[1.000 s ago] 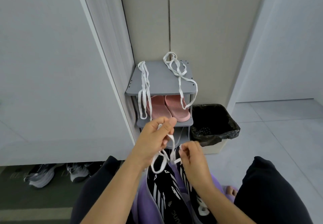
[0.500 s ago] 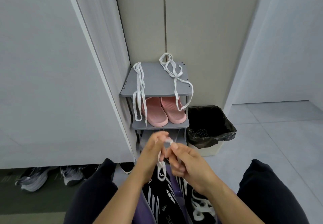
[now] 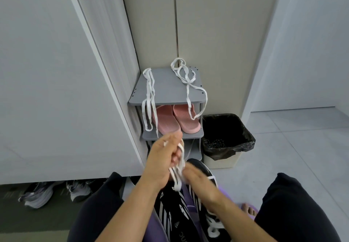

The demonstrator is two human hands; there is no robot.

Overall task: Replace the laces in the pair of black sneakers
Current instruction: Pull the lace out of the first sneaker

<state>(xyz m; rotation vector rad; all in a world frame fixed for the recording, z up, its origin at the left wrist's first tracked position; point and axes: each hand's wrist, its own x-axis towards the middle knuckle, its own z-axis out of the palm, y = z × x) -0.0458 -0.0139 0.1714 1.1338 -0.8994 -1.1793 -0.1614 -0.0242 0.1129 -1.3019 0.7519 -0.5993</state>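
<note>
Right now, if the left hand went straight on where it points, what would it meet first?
The left hand, gripping a lace, would probably meet the rack's middle shelf below the pink slippers; depth unclear.

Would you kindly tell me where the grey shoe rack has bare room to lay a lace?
The top shelf is bare in its middle, between the left lace and the tangled right lace. The shelf below is crowded with pink slippers.

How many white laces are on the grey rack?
2. The left lace drapes over the top shelf's front edge; the right lace loops at the back and hangs past the pink slippers.
</note>
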